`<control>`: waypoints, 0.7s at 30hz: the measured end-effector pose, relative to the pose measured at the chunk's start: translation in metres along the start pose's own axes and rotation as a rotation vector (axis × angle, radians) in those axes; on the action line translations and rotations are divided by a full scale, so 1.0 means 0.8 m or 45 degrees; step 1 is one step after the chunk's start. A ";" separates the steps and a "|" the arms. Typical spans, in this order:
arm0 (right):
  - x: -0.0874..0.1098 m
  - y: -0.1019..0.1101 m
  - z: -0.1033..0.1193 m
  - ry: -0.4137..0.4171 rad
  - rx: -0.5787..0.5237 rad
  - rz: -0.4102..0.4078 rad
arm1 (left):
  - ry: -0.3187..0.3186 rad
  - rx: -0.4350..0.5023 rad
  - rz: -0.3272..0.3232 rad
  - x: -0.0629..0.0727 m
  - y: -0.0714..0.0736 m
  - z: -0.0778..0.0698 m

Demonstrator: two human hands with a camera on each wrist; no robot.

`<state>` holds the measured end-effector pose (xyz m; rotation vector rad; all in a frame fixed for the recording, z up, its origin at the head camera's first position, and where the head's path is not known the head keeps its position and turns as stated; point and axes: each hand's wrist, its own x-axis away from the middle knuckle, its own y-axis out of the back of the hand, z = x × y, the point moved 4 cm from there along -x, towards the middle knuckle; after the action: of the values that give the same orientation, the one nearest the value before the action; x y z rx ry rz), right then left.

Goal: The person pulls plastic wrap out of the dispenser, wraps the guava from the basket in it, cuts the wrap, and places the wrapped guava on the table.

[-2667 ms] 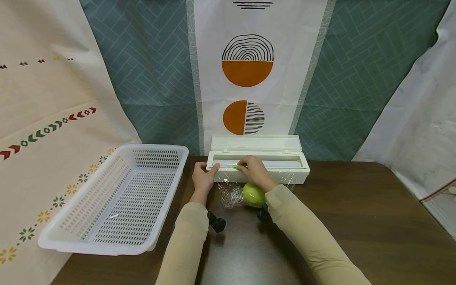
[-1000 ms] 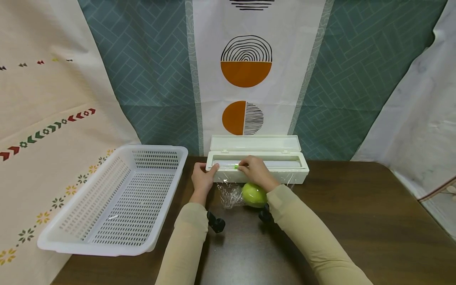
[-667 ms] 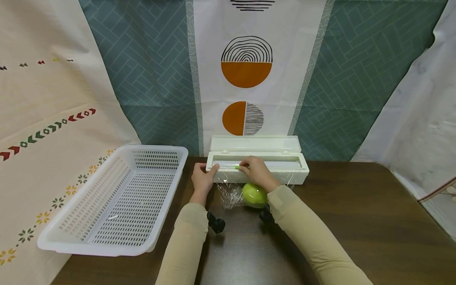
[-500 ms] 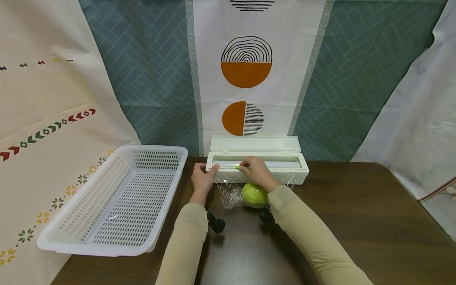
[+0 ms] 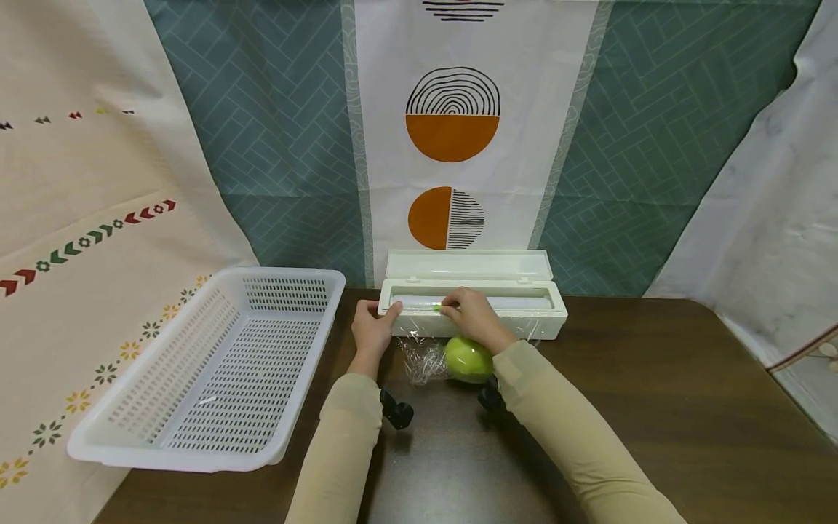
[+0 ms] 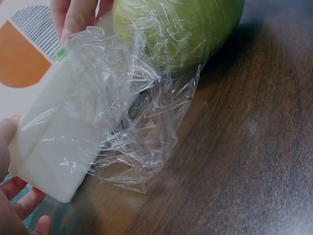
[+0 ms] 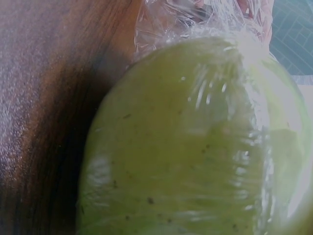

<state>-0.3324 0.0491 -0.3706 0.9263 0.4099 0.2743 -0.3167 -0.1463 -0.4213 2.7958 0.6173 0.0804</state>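
A white cling film dispenser box (image 5: 546, 325) stands at the table's back with its lid raised and a film roll inside. My left hand (image 5: 372, 331) grips its left end, thumb on the front rim and fingers behind. Over the front edge, my right hand (image 5: 476, 320) pinches a small green slide cutter (image 5: 436, 308), partly covered by the fingertips. Clear cling film (image 6: 132, 112) hangs down the box front and bunches on the table. It wraps a round green fruit (image 5: 468, 360), which lies below my right wrist and fills most of the right wrist view (image 7: 186, 137).
A white perforated plastic basket (image 5: 280, 437) stands on the left, with a small pale strip (image 5: 208, 400) in it. The dark wooden table (image 5: 655, 393) extends to the right and front. Patterned cloths (image 5: 288, 145) hang behind and at the sides.
My right hand has crept slightly to the right along the box's front edge with the slide cutter. My left hand keeps its grip on the box end, and the fruit stays in place.
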 end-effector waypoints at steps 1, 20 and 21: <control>0.000 0.000 0.000 -0.002 -0.001 0.002 | -0.001 -0.002 -0.001 0.000 0.000 0.000; 0.002 0.003 -0.002 -0.002 0.009 0.009 | -0.003 0.003 -0.013 -0.001 0.001 0.001; 0.003 0.003 -0.002 -0.002 0.010 0.010 | -0.003 0.003 -0.014 -0.001 0.001 0.000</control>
<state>-0.3314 0.0526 -0.3700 0.9356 0.4058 0.2794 -0.3175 -0.1474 -0.4214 2.7940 0.6324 0.0745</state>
